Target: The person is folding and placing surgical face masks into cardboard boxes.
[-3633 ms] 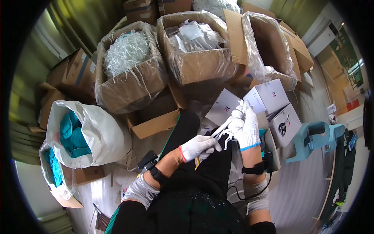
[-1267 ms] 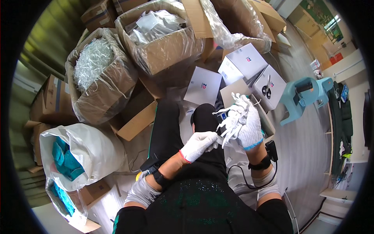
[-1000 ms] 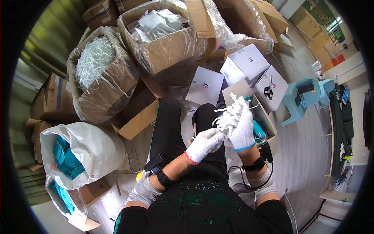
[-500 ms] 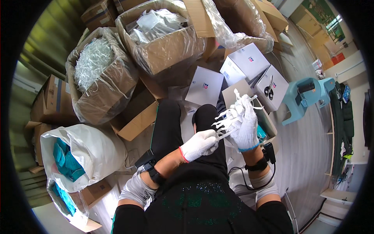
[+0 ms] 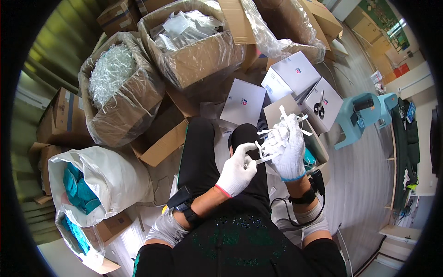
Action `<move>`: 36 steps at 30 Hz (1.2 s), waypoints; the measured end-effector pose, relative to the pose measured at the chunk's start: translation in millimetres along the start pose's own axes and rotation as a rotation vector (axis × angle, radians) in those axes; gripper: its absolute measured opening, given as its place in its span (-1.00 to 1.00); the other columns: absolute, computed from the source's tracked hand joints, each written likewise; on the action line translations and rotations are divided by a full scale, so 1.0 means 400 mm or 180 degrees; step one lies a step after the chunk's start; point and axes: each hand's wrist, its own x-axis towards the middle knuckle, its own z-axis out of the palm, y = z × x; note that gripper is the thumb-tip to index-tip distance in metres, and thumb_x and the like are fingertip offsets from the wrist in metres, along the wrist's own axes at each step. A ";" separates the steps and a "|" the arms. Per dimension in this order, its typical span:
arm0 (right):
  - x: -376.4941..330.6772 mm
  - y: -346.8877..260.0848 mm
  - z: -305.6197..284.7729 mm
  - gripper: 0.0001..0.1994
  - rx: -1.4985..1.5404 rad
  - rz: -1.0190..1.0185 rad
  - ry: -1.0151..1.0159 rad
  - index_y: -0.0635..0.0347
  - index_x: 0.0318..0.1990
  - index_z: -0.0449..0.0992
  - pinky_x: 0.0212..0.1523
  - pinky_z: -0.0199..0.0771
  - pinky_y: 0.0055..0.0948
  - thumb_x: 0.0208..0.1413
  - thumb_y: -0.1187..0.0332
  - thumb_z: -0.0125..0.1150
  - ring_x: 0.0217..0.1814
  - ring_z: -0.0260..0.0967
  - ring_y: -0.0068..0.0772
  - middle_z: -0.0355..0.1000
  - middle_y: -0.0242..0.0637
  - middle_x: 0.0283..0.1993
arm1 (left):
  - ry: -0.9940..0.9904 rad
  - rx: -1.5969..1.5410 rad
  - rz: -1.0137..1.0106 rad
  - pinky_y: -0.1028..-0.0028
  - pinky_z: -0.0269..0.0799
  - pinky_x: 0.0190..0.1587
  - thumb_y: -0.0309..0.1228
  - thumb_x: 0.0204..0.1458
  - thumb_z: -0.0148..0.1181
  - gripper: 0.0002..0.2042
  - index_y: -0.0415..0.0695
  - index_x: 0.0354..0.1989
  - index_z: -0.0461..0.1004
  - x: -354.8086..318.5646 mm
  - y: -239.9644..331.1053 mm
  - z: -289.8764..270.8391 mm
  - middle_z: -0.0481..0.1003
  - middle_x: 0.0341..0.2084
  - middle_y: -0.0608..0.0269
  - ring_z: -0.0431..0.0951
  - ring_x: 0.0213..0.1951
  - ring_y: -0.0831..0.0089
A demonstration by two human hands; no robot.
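Taking the person's black-trousered knees [image 5: 217, 152] as the landmark: far out to their left a white sack [image 5: 110, 177] slumps on the floor, teal cloth showing in its mouth. Up and left of the knees stands a plastic-lined carton of white shredded strips [image 5: 113, 76], and straight beyond them another lined carton of clear packets [image 5: 194, 34]. Right above the knees the left hand [image 5: 237, 168], in a white glove, is closed in a pinch on one thin white strip [image 5: 264, 160]. Touching that strip's far end, just right of the knees, the gloved right hand [image 5: 290, 154] is clenched round a bunch of white strips [image 5: 277, 136] that fans out above its fingers. Beyond the hands lie flat white boxes [image 5: 290, 74], one carrying scissors [image 5: 319, 105]. Farthest right of the knees stands a pale blue stool [image 5: 364, 117].
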 end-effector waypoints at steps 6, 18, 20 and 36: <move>-0.005 0.012 0.073 -0.71 -0.0537 -0.0372 0.0842 -0.07 -0.38 0.29 -0.61 0.15 -0.60 0.36 0.04 -0.07 -0.63 0.03 -0.65 0.06 -0.55 -0.60 | 0.0206 0.0043 0.0077 0.50 0.42 -0.31 -0.57 0.04 0.03 -0.53 -0.17 0.19 0.27 0.004 -0.025 0.004 0.40 -0.59 0.21 0.45 -0.52 0.51; -0.011 0.023 0.023 -0.78 -0.0160 -0.0117 0.0013 0.02 -0.12 0.39 -0.55 0.31 -0.56 0.35 0.11 -0.05 -0.53 0.21 -0.63 0.20 -0.51 -0.51 | -0.0189 0.0090 -0.0227 0.48 0.41 -0.37 -0.44 0.12 0.05 -0.79 -0.24 -0.09 0.40 0.017 -0.073 0.025 0.49 -0.49 0.15 0.49 -0.47 0.49; -0.004 0.029 -0.011 -0.78 -0.0144 -0.0058 -0.0143 0.02 -0.15 0.39 -0.54 0.33 -0.56 0.35 0.11 -0.04 -0.52 0.23 -0.62 0.21 -0.50 -0.50 | -0.0456 -0.0271 -0.0430 0.54 0.36 -0.43 -0.38 0.16 0.06 -0.80 -0.22 -0.12 0.40 0.019 -0.055 0.021 0.45 -0.53 0.27 0.42 -0.51 0.59; -0.003 0.050 -0.002 -0.77 -0.0905 -0.0650 0.0321 0.11 -0.03 0.41 -0.59 0.35 -0.61 0.35 0.19 -0.01 -0.54 0.28 -0.63 0.29 -0.47 -0.48 | -0.0217 -0.1568 -0.1239 0.65 0.22 -0.55 -0.41 0.19 0.07 -0.86 -0.22 -0.28 0.51 0.025 -0.064 0.021 0.41 -0.60 0.39 0.31 -0.60 0.70</move>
